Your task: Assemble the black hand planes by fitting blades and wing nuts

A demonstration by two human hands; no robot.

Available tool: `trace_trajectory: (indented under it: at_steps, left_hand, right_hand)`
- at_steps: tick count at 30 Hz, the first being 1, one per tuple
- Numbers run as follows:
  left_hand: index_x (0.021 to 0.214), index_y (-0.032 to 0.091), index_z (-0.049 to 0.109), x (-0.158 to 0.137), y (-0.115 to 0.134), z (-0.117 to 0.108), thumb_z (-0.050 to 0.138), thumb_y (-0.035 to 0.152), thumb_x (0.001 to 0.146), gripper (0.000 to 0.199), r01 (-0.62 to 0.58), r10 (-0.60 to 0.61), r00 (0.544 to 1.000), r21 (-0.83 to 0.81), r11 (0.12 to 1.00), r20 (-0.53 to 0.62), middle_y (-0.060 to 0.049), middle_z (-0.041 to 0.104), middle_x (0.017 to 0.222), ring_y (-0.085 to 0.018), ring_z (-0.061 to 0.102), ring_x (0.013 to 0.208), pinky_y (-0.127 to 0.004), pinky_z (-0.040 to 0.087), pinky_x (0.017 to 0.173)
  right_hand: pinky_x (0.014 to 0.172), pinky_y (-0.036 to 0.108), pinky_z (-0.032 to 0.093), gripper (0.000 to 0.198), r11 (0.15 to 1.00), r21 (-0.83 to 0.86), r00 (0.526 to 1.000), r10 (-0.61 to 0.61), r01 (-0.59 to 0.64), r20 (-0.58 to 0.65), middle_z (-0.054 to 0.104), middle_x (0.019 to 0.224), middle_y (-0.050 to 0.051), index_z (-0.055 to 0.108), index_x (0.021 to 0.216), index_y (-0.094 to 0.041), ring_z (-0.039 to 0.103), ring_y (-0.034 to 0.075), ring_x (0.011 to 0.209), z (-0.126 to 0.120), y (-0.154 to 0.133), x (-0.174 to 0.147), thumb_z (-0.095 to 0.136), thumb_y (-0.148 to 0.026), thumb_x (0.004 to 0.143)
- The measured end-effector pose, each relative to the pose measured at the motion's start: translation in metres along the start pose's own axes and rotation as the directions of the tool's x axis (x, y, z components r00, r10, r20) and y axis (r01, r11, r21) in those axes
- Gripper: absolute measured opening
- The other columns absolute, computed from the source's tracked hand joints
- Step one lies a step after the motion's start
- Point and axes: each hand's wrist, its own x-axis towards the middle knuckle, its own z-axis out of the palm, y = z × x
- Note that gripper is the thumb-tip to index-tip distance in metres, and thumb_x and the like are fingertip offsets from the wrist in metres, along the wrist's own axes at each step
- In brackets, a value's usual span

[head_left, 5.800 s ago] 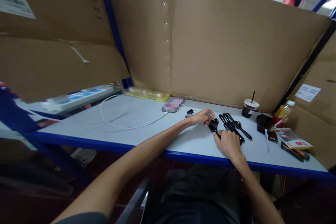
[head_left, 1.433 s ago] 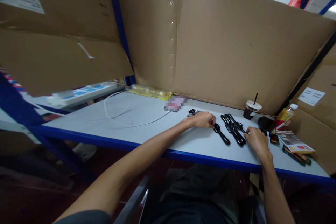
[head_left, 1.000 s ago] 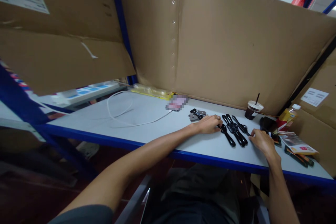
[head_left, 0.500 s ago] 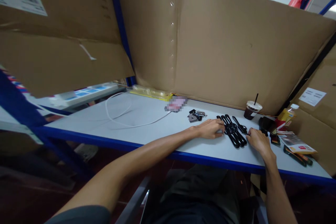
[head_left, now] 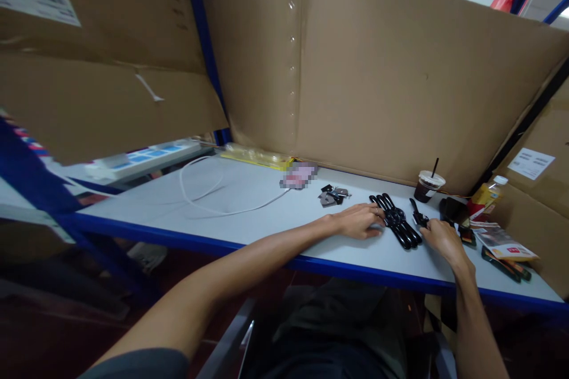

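Observation:
Several glossy black two-handled tools (head_left: 401,226), shaped like spokeshaves with a round middle, lie side by side in a slanted row on the table. My left hand (head_left: 362,221) rests on the tabletop at the left of this row. Its fingers are loosely bent and apart from the thumb, and the fingertips touch the nearest tool. To the right of the row, my right hand (head_left: 442,238) is closed round the near end of a separate black two-handled tool (head_left: 416,213). That tool's far handle points away from me. Behind my left hand lies a small pile of grey and black metal plates (head_left: 332,196).
A lidded cup with a straw (head_left: 429,187) stands behind the right hand. Further right are a bottle (head_left: 491,190), a packet (head_left: 507,243) and dark green-and-orange tools (head_left: 507,266). A phone (head_left: 299,176) on a white cable (head_left: 240,212) lies left. Cardboard (head_left: 377,83) walls the back.
My right hand has moved slightly right with the single black tool, widening the gap to the row. That tool is turned more upright in view. My left hand has shifted slightly right.

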Motion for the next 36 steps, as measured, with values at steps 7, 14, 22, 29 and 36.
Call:
trace_trajectory:
  at_steps: [7, 14, 22, 29, 36]
  left_hand:
    - [0.141, 0.021, 0.054, 0.002, 0.001, 0.007, 0.053, 0.04, 0.1, 0.046, 0.068, -0.067, 0.997, -0.044, 0.997, 0.035, -0.015, 0.064, 0.134, -0.028, 0.053, 0.13, -0.044, 0.046, 0.099]
    - [0.115, 0.017, 0.062, 0.004, -0.006, 0.002, 0.046, 0.021, 0.1, 0.022, 0.238, -0.234, 0.959, 0.008, 0.971, -0.158, -0.012, 0.07, 0.109, -0.024, 0.063, 0.106, -0.037, 0.047, 0.093]
    - [0.101, 0.019, 0.062, 0.001, 0.003, -0.004, 0.046, 0.047, 0.103, 0.032, 0.247, -0.251, 0.968, 0.176, 0.953, -0.001, -0.009, 0.071, 0.093, -0.022, 0.067, 0.077, -0.03, 0.043, 0.065]
    - [0.083, 0.018, 0.072, 0.003, 0.009, -0.005, 0.046, 0.042, 0.103, 0.041, 0.241, -0.256, 0.966, 0.221, 0.945, 0.041, -0.012, 0.072, 0.074, -0.023, 0.068, 0.066, -0.031, 0.04, 0.062]
    - [0.071, 0.016, 0.071, 0.009, 0.023, -0.008, 0.051, 0.027, 0.095, 0.034, 0.359, -0.374, 0.927, 0.202, 0.911, 0.04, -0.013, 0.072, 0.073, -0.024, 0.069, 0.067, -0.032, 0.039, 0.061]
  right_hand:
    - [0.069, 0.029, 0.034, 0.029, 0.997, 0.003, 0.992, -0.08, 0.081, -0.097, 0.074, 0.095, 0.014, 0.071, 0.099, -0.016, 0.069, 0.025, 0.093, -0.011, -0.008, -0.012, 0.046, -0.032, 0.099]
    - [0.069, 0.029, 0.033, 0.025, 0.975, 0.017, 0.975, -0.223, 0.223, 0.002, 0.074, 0.102, 0.013, 0.068, 0.105, -0.016, 0.068, 0.025, 0.094, -0.017, -0.049, -0.027, 0.047, -0.028, 0.097]
    - [0.071, 0.028, 0.032, 0.018, 0.902, 0.08, 0.903, -0.428, 0.425, 0.024, 0.074, 0.095, 0.008, 0.066, 0.105, -0.019, 0.068, 0.023, 0.091, -0.013, -0.076, -0.034, 0.053, -0.029, 0.098]
    - [0.072, 0.027, 0.032, 0.023, 0.917, 0.073, 0.92, -0.391, 0.391, -0.008, 0.073, 0.1, 0.008, 0.068, 0.099, -0.02, 0.066, 0.023, 0.094, -0.015, -0.064, -0.034, 0.057, -0.04, 0.1]
    - [0.067, 0.028, 0.031, 0.035, 0.914, 0.085, 0.911, -0.404, 0.398, 0.079, 0.074, 0.094, 0.01, 0.071, 0.092, -0.019, 0.068, 0.024, 0.09, -0.018, -0.077, -0.04, 0.051, -0.046, 0.101]
